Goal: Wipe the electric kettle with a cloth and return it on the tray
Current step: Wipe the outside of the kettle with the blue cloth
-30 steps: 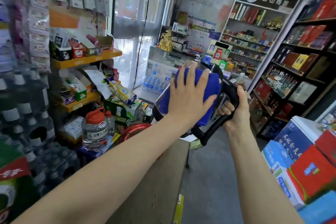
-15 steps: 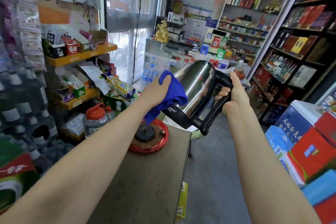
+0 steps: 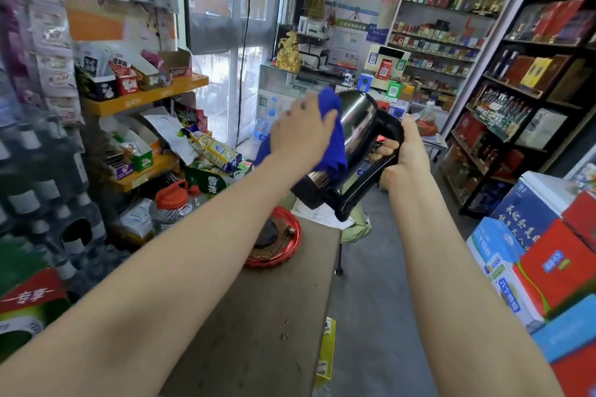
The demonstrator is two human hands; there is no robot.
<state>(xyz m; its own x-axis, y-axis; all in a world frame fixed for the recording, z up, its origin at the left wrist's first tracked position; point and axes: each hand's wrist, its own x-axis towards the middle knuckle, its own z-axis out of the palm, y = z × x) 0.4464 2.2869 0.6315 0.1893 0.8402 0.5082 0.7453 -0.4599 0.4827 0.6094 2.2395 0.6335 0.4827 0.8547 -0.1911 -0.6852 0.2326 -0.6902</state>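
Wipe in progress, shiny steel electric kettle (image 3: 356, 126) held in the air.
Right hand (image 3: 407, 155) wrapped round black handle; left hand (image 3: 298, 135) presses blue cloth (image 3: 335, 151) on its side. Long axis tilted; round red tray (image 3: 283, 246) lies below-left on the table.

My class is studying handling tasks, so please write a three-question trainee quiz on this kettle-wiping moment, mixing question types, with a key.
1. True or false: the shiny steel electric kettle stands on the round red tray.
2. Which hand presses the blue cloth to the kettle? A left B right
3. Fill in: the right hand has its grip on the kettle's black ____.

Key: 1 false, it is held tilted in the air. 2 A, the left hand. 3 handle.
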